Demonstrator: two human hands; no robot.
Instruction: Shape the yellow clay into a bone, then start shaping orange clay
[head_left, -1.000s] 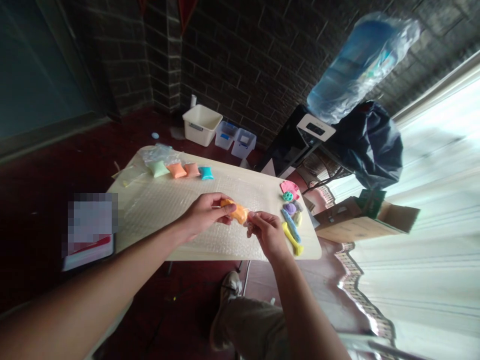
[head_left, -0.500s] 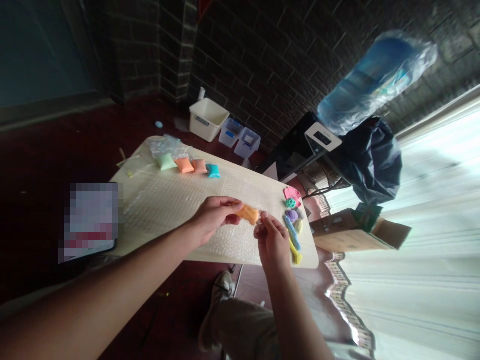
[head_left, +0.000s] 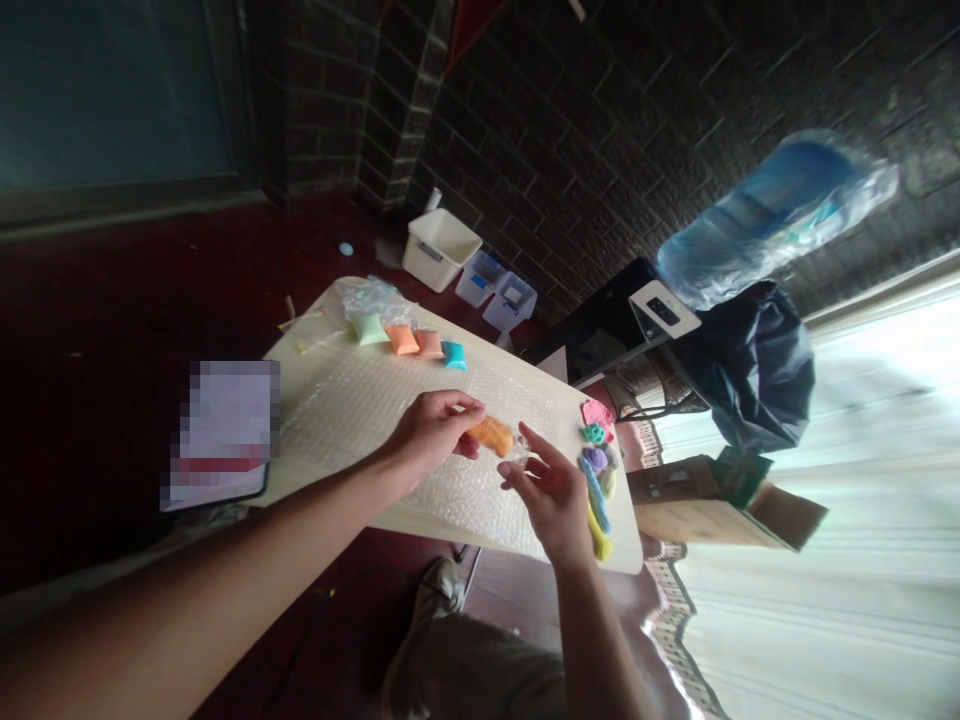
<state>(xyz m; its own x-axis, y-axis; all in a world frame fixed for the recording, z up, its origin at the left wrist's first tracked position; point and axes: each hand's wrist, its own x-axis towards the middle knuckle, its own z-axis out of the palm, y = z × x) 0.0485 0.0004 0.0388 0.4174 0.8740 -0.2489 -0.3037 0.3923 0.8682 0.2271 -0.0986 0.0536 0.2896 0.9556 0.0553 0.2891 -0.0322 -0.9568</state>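
Note:
My left hand (head_left: 435, 432) pinches one end of an orange clay packet (head_left: 493, 436) in a clear wrapper, above the table. Close to the packet's other end is my right hand (head_left: 551, 485), its thumb and index finger apart; whether a fingertip touches the clear wrapper end I cannot tell. Under both hands lies bubble wrap (head_left: 465, 510). To the right sit shaped clay pieces: a blue strip (head_left: 595, 495), a yellow piece (head_left: 600, 540) partly behind my right hand, a purple lump (head_left: 595, 458), a green ball (head_left: 594, 433) and a pink piece (head_left: 598, 414).
Along the table's far side lie a pale green packet (head_left: 369, 329), an orange packet (head_left: 402, 340), a salmon packet (head_left: 430, 344) and a teal packet (head_left: 454, 355), near clear plastic bags (head_left: 367, 296). Beyond stand a white bin (head_left: 441, 250) and a water dispenser (head_left: 664, 308). A cardboard box (head_left: 712, 510) is at right.
My right thumb and index finger have parted from their pinch at the packet's wrapper end. My left hand keeps its grip. The whole view has shifted and tilted.

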